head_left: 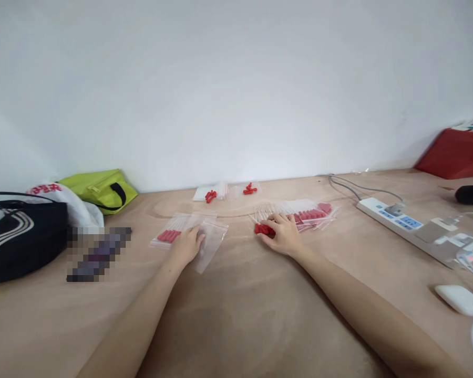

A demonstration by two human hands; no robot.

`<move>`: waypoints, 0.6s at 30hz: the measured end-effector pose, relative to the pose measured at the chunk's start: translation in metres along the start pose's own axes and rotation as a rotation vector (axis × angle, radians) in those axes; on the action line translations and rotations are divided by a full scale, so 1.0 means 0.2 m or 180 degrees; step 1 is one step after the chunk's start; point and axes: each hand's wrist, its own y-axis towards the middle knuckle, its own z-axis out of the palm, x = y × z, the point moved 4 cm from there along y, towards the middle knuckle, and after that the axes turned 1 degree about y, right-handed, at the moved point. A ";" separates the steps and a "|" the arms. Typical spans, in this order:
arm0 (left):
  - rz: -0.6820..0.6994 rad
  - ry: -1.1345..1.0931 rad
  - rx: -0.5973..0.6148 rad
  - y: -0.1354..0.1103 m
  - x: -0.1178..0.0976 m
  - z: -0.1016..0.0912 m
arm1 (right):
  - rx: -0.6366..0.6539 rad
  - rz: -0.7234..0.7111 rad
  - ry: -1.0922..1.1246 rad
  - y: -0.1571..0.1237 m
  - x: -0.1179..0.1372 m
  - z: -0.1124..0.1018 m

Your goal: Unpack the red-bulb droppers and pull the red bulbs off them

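Facing a brown table (220, 325), we have our right hand (281, 232) half curled and our left hand (187, 245) loosely bent, fingers slightly parted, whether either grips we cannot tell, the right beside a pile of filled bags (315, 214), the left touching a clear bag (214, 240), red-tipped sticks (261, 229) under the right.

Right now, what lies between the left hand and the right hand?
In the head view, a clear bag partly covered by the left hand, then tabletop, then red pieces at the right hand.
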 end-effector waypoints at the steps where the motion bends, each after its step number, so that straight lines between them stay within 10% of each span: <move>1: -0.0041 0.0118 -0.0032 0.00 0.00 0.00 | 0.0093 -0.0114 0.0018 0.00 0.00 -0.01; 10: -0.0393 0.0358 -0.0453 0.03 0.04 -0.06 | 0.0119 -0.0266 -0.0132 0.01 -0.04 0.01; 14: -0.1133 0.0217 -0.0806 0.07 0.21 -0.13 | -0.0169 -0.0135 -0.0292 0.03 -0.03 0.03; 18: -0.1705 -0.0370 -0.0241 0.13 0.45 -0.10 | -0.0298 -0.0081 -0.0357 0.04 -0.02 0.05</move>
